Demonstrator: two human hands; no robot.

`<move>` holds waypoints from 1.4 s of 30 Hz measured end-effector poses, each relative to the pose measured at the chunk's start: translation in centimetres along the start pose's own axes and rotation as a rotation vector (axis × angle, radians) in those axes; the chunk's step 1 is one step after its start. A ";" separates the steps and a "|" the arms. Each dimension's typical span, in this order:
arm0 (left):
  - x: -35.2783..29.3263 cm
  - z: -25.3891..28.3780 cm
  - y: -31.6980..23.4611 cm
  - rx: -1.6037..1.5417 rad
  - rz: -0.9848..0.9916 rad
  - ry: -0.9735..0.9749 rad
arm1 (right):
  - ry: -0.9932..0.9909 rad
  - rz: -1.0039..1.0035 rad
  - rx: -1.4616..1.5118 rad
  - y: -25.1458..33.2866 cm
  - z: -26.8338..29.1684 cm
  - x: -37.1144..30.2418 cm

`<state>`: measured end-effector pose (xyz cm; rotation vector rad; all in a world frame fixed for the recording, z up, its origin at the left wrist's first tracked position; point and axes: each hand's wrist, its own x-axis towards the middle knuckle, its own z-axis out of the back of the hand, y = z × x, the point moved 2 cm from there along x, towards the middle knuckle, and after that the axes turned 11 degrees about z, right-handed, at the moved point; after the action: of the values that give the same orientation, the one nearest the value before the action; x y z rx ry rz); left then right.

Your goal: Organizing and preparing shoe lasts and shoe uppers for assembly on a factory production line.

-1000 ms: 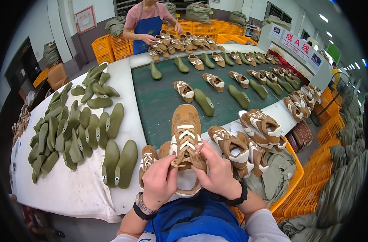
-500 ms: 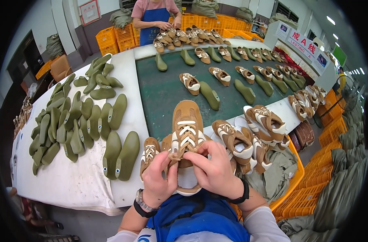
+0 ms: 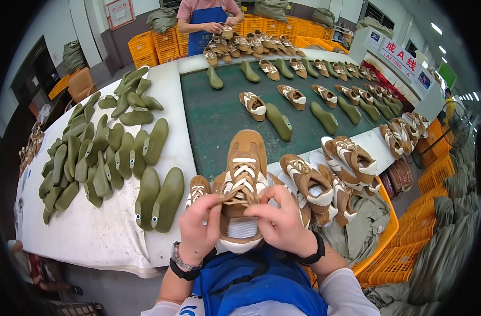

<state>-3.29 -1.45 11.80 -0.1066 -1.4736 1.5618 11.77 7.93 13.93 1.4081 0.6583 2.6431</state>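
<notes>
A brown sneaker (image 3: 247, 149) with cream laces and a pale sole stands in front of me, its toe pointing away. My left hand (image 3: 199, 227) pinches the brown end of a shoelace (image 3: 240, 193) at the left of the opening. At the right, my right hand (image 3: 283, 220) is closed with thumb and finger together on the other part of the lace. Between them the lace strands cross over the tongue. Part of another brown sneaker (image 3: 199, 188) shows beside my left hand, and more brown sneakers (image 3: 308, 180) stand right of my right hand.
Several green shoe lasts (image 3: 156, 203) lie on the white table (image 3: 119, 242) at left. Ahead, a green conveyor (image 3: 214, 126) carries sneakers and lasts. A co-worker (image 3: 206, 21) stands behind a sneaker pile. Orange crates (image 3: 396, 258) and grey cloth (image 3: 359, 226) are at right.
My hands have drawn slightly apart, and the lace strands now stretch between them across the shoe. Across the conveyor, the co-worker's hands have risen with a shoe.
</notes>
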 end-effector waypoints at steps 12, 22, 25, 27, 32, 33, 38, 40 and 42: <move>0.5 -0.4 -2.0 0.235 -0.220 0.373 | -0.218 -0.017 0.051 -0.2 -0.7 -1.3; -0.6 0.6 -0.3 0.168 -0.242 0.385 | -0.343 -0.068 0.117 -2.5 -0.3 -2.3; -0.5 0.2 -0.4 0.150 -0.159 0.358 | -0.308 -0.050 0.061 -2.3 0.7 -1.6; -0.2 0.9 -0.5 0.131 -0.050 0.407 | -0.361 -0.065 -0.018 -2.6 2.2 -1.0; -0.6 5.2 5.5 0.596 0.047 0.330 | -0.576 -0.253 0.089 -3.8 7.5 -4.1; -1.0 6.3 7.4 0.727 0.080 0.322 | -0.604 -0.280 0.094 -3.9 8.3 -5.1; -5.0 9.2 14.9 1.104 0.429 0.618 | -0.643 -0.326 0.046 -3.1 10.6 -7.5; -5.5 8.9 14.6 1.148 0.330 0.519 | -0.673 -0.325 0.037 -2.9 10.9 -7.8; -4.1 8.7 13.6 1.190 0.185 0.395 | -0.691 -0.328 0.023 -3.0 11.2 -8.1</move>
<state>-14.10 -8.12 0.95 0.1456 -0.0960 2.1706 25.12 12.32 11.86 1.8669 0.7376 1.7401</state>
